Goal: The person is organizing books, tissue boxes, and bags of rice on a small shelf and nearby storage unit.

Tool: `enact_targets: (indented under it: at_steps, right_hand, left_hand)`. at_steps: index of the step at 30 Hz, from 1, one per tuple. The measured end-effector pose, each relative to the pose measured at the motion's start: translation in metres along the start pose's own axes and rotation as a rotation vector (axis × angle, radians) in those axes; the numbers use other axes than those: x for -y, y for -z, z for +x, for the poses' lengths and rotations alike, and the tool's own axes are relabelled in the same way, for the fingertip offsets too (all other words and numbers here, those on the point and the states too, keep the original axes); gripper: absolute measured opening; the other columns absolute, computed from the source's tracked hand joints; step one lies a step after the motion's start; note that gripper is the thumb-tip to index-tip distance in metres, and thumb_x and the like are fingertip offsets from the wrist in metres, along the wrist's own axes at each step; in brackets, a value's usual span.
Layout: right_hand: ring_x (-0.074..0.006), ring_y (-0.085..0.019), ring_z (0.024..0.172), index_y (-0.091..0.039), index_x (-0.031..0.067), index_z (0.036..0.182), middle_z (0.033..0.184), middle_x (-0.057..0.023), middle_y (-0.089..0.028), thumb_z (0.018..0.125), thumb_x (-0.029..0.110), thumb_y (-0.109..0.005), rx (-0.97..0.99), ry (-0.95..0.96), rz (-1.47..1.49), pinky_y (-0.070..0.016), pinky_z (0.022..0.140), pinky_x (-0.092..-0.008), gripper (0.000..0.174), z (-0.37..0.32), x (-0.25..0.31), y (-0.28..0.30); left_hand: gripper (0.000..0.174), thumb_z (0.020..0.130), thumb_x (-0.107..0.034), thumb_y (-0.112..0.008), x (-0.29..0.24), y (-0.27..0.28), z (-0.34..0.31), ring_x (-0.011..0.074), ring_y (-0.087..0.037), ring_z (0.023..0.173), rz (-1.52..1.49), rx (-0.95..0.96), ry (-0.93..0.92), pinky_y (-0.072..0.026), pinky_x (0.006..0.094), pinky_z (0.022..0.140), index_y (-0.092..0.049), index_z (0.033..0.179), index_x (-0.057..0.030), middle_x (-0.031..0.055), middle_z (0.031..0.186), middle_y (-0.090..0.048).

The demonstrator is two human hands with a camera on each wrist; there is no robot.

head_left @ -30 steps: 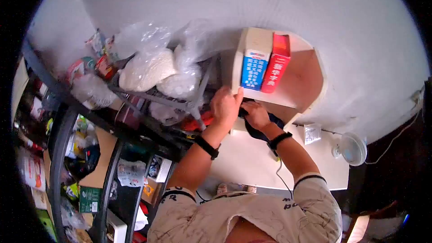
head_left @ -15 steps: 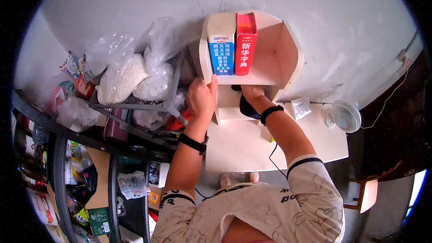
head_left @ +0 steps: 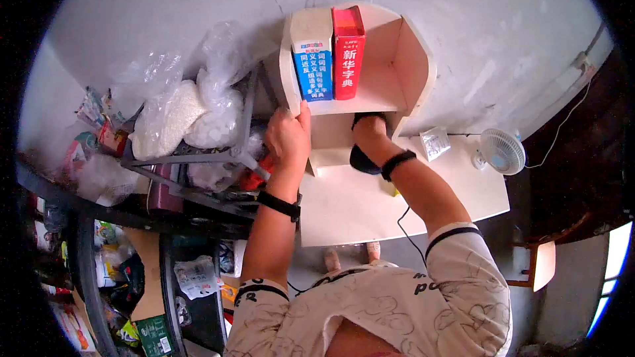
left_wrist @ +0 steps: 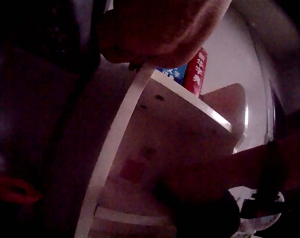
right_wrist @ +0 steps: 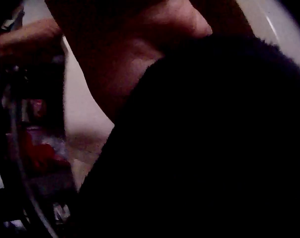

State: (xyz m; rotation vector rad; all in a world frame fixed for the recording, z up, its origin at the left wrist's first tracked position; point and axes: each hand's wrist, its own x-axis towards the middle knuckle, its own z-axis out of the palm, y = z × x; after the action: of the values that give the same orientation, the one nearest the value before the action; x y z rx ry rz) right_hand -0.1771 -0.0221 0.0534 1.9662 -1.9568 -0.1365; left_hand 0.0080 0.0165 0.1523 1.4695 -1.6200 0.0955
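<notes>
My left hand [head_left: 289,135] grips the left side panel [left_wrist: 113,144] of a small cream desktop bookshelf [head_left: 415,59], thumb near the shelf board's front edge. My right hand [head_left: 369,132] reaches into the lower compartment and holds a black fuzzy cloth [head_left: 364,160]; its fingertips are hidden under the upper board. The cloth fills much of the right wrist view. On the upper board, a thick blue-and-white dictionary [head_left: 314,69] and a red dictionary [head_left: 348,59] stand upright, side by side at the left.
The bookshelf stands on a cream table [head_left: 344,215] against the wall. At the table's right are a small fan [head_left: 503,151] and a clear packet [head_left: 434,143]. A dark cable [head_left: 410,235] hangs over the front edge. Left, a grey metal rack [head_left: 231,155] holds plastic bags [head_left: 215,116].
The head view has shifted, so the bookshelf appears higher and further left. My right hand has moved rightward inside the lower compartment with the cloth. My left hand keeps its grip on the panel.
</notes>
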Motion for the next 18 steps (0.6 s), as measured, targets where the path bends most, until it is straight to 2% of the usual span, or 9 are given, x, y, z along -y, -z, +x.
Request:
enact_targets:
  at_steps: [1,5,9,11,12,13,14,15,18]
  right_hand:
    - [-0.0249,-0.06,0.095,-0.059,0.0092,0.108,0.099,-0.0113,-0.063,0.079,0.018,-0.05,0.467,0.142,0.041,-0.0482,0.075,-0.0362,0.031,-0.025,0.0,0.035]
    - [-0.0268,-0.063,0.086,-0.066,0.0044,0.086,0.089,-0.0138,-0.065,0.078,0.017,-0.048,0.348,0.008,0.239,-0.0492,0.073,-0.0394,0.023,-0.106,-0.002,0.052]
    - [-0.0334,-0.061,0.085,-0.063,0.0027,0.087,0.086,-0.0203,-0.062,0.077,0.015,-0.044,0.502,0.154,0.471,-0.0474,0.076,-0.0388,0.025,-0.127,-0.013,0.027]
    - [-0.036,-0.059,0.085,-0.062,0.0017,0.085,0.086,-0.0221,-0.061,0.077,0.013,-0.044,0.278,-0.181,1.079,-0.0457,0.076,-0.0402,0.023,-0.119,-0.014,0.027]
    - [-0.0388,-0.057,0.085,-0.06,0.0002,0.09,0.087,-0.0237,-0.06,0.078,0.012,-0.044,-0.027,-0.227,1.234,-0.0449,0.075,-0.0403,0.023,-0.11,-0.01,0.027]
    - [-0.0395,-0.056,0.087,-0.057,0.0017,0.097,0.09,-0.0235,-0.059,0.08,0.011,-0.043,-0.248,-0.236,1.177,-0.0445,0.077,-0.0409,0.025,-0.1,-0.008,0.038]
    - [-0.0393,-0.055,0.09,-0.054,0.0034,0.104,0.093,-0.0233,-0.058,0.081,0.011,-0.044,-0.202,-0.35,1.203,-0.044,0.078,-0.0408,0.027,-0.093,-0.001,0.062]
    - [-0.0394,-0.054,0.091,-0.053,0.003,0.105,0.093,-0.0235,-0.058,0.08,0.011,-0.047,-0.388,-0.249,1.208,-0.0431,0.08,-0.0414,0.027,-0.08,0.008,0.061]
    - [-0.0409,-0.049,0.095,-0.037,0.0008,0.12,0.104,-0.0249,-0.051,0.07,0.011,-0.061,-0.441,0.177,1.191,-0.041,0.082,-0.0446,0.056,-0.043,0.042,0.047]
  left_hand:
    - [0.043,0.083,-0.04,-0.052,0.0,0.0,0.0,0.0386,-0.058,0.061,-0.006,0.006,0.002,-0.0444,0.0458,0.054,-0.063,0.07,-0.0004,0.0211,0.067,-0.059]
    - [0.027,0.08,-0.03,-0.057,0.003,-0.003,0.0,0.0349,-0.058,0.064,0.0,0.009,-0.017,-0.0462,0.0433,0.055,-0.06,0.072,-0.0042,0.0157,0.07,-0.059]
    - [0.025,0.08,-0.029,-0.058,0.011,-0.012,0.0,0.0348,-0.058,0.064,-0.014,-0.02,-0.052,-0.0458,0.043,0.055,-0.06,0.073,-0.0045,0.0153,0.071,-0.059]
    - [0.025,0.08,-0.028,-0.058,0.005,-0.006,0.001,0.0347,-0.058,0.064,-0.021,-0.027,-0.051,-0.0458,0.043,0.055,-0.06,0.073,-0.0042,0.0154,0.071,-0.059]
    - [0.024,0.08,-0.027,-0.057,0.003,-0.004,0.0,0.0346,-0.058,0.065,-0.022,-0.027,-0.044,-0.0458,0.043,0.055,-0.06,0.074,-0.0039,0.0154,0.072,-0.059]
    - [0.024,0.08,-0.027,-0.057,0.002,-0.003,0.001,0.0346,-0.058,0.065,-0.026,-0.03,-0.051,-0.0458,0.043,0.055,-0.06,0.074,-0.0039,0.0154,0.072,-0.059]
    - [0.024,0.08,-0.026,-0.057,0.003,-0.004,0.001,0.0346,-0.058,0.066,-0.047,-0.031,-0.07,-0.0459,0.0431,0.056,-0.06,0.073,-0.0036,0.0153,0.072,-0.059]
    - [0.023,0.08,-0.025,-0.057,0.004,-0.003,0.002,0.0345,-0.058,0.066,-0.066,-0.033,-0.088,-0.0459,0.0431,0.057,-0.06,0.073,-0.0033,0.0152,0.072,-0.06]
    - [0.025,0.081,-0.027,-0.055,0.0,0.001,0.001,0.0345,-0.058,0.068,-0.023,0.024,-0.035,-0.0462,0.0429,0.058,-0.061,0.075,-0.0034,0.0148,0.074,-0.06]
